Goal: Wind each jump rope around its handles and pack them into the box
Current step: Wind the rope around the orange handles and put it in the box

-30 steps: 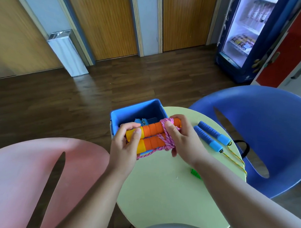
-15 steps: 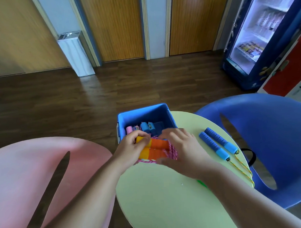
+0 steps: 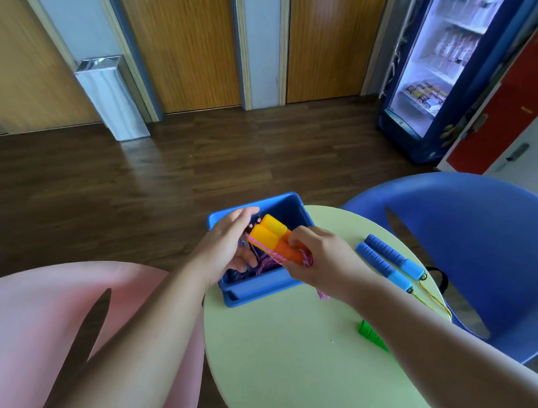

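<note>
Two slips look likely. Nearest the person, a loose pink cord end hangs below the right hand, outside the blue box. If the bundle goes in like that, the tail could trail over the rim onto the surface and the winding could loosen. Further in, the box already holds a tangle of purple cord, so the bundle may snag or ride high instead of lying flat.

The right hand's fingers curl round the orange jump rope, gripping its paired handles near the middle. The left hand sits at the box's left wall, fingers fairly straight and close together beside the yellow ends; whether they touch the cord below is unclear.

The bundle hangs tilted over the box's opening, yellow caps pointing away, orange grips side by side, pink cord wound round them. Beyond, to the right, a blue-handled rope lies unwound on the surface.
</note>
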Motion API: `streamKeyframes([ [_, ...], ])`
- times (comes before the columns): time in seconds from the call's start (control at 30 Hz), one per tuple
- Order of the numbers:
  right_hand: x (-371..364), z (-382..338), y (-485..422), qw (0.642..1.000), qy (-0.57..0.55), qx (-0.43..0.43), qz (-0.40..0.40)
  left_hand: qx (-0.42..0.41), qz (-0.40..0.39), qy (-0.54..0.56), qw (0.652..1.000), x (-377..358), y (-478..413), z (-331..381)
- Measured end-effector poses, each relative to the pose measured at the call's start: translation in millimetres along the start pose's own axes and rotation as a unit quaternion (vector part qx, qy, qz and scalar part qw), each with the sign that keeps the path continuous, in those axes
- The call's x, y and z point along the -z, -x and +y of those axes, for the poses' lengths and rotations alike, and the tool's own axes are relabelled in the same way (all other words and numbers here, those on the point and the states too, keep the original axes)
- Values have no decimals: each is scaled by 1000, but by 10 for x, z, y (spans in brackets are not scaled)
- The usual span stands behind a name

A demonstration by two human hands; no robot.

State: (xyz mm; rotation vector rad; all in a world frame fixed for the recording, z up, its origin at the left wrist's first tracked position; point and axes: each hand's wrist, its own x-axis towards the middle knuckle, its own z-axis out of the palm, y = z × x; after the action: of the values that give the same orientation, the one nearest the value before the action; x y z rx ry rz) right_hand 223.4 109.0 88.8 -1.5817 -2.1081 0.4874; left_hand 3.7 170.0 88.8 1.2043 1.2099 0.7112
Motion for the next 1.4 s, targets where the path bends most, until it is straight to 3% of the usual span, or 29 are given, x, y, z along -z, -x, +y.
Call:
streamKeyframes([
  [0.07,-32,2,-100,998,0,-58,13,-51,63,-114,990,143,-123,-124],
  [0.13,-86,6,-239,993,-6,-112,24,-117,128,-281,944,275,-218,-364],
  [0.2,-154,-1,-421,988,-9,-153,28,-146,146,-394,896,352,-284,-630],
  [0.27,-231,-8,-626,984,4,-176,20,-141,131,-428,883,390,-332,-868],
  [0.53,-744,133,-1146,956,80,-280,-44,-164,118,-338,919,418,-378,-1200],
  [0.73,-986,279,-1105,920,152,-338,-131,-218,107,-314,918,474,-369,-1296],
  [0.93,-1006,213,-995,930,211,-265,-141,-205,115,-315,919,467,-381,-1229],
  [1.07,-921,280,-1049,920,223,-238,-218,-195,112,-315,922,465,-406,-1200],
  [1.4,-926,495,-1101,924,201,-236,-225,-179,100,-307,929,463,-419,-1156],
])
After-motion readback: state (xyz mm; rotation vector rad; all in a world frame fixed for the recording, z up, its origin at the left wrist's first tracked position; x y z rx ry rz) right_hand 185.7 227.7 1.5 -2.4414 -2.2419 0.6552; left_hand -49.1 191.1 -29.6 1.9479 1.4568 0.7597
